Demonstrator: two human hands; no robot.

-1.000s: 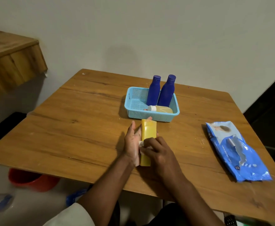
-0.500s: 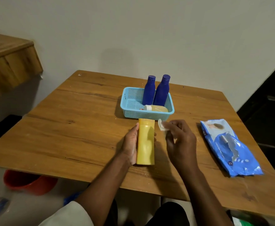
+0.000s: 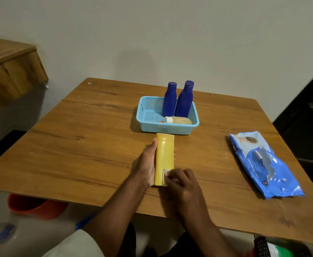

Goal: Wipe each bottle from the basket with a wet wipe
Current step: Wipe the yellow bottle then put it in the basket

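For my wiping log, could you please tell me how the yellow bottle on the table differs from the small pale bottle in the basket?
The yellow bottle lies on the table, outside the basket; the small pale bottle lies inside it. The yellow bottle is larger and all yellow; the pale one has a white cap. The left hand holds the yellow bottle while the right hand presses a wipe on it; nothing touches the pale one. Both lie on their sides.
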